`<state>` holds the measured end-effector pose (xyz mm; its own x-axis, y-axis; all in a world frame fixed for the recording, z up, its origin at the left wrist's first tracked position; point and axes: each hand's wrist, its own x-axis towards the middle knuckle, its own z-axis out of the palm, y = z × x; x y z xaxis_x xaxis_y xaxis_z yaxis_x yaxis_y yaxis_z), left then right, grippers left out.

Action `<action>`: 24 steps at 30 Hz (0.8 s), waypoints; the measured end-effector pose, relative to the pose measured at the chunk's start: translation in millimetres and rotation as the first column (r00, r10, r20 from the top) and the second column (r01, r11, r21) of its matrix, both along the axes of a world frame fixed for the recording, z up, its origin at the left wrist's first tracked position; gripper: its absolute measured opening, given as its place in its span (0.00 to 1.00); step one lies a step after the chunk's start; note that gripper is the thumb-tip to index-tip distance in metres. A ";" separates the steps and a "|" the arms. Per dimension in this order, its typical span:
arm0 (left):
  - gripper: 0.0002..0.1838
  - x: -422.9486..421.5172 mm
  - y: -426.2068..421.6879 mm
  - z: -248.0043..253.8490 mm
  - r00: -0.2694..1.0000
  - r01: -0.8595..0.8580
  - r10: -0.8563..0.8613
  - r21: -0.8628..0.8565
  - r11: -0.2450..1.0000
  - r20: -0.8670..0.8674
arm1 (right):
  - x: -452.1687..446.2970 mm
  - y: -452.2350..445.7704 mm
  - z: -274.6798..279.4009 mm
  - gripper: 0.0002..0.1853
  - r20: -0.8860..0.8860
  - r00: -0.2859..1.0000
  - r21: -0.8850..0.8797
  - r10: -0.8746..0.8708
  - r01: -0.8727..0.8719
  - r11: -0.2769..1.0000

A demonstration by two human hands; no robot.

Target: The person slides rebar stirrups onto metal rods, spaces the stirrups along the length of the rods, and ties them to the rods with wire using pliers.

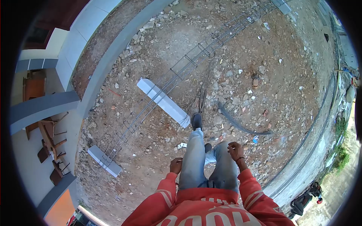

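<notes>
Hanging beside the jeans [193, 162], left hand [176, 165] and right hand [235, 151] curl loosely, contents unclear, well apart from the metal frame [191, 61].

On the red top [184, 196], between the forearms and nearer the body than the left hand [176, 165] and the right hand [236, 151], white print is partly visible, but no whole word can be read with certainty. Its big letters [241, 217], cut off by the lower edge of the view, include what looks like an H toward the right hand's side, with rounded characters toward the left hand's side. Closer to the hands, a smaller line of letters [215, 200] is too foreshortened to make out.
</notes>
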<state>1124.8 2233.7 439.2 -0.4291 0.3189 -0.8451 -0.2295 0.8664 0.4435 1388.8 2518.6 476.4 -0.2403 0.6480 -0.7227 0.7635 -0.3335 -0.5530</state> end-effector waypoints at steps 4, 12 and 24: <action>0.14 14.9 78.0 18.8 0.992 0.047 -0.062 -0.127 0.991 -0.112 | -31.1 100.4 -13.6 0.12 0.114 0.983 0.075 0.146 -0.155 0.985; 0.11 50.3 149.0 17.0 0.943 -0.333 0.324 -0.170 0.928 -0.076 | -116.6 317.7 -139.5 0.13 0.200 0.796 0.228 0.572 -0.605 0.763; 0.14 -85.1 652.7 -232.6 0.763 -0.125 0.307 0.336 0.934 -0.569 | -257.8 466.9 -443.8 0.20 0.409 -0.272 0.028 0.871 -0.950 -0.310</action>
<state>1039.7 2886.4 206.6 -0.9032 0.3225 -0.2831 -0.0021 0.6564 0.7544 1130.9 2985.5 32.7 -0.6595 -0.1348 -0.7395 0.0261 0.9791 -0.2017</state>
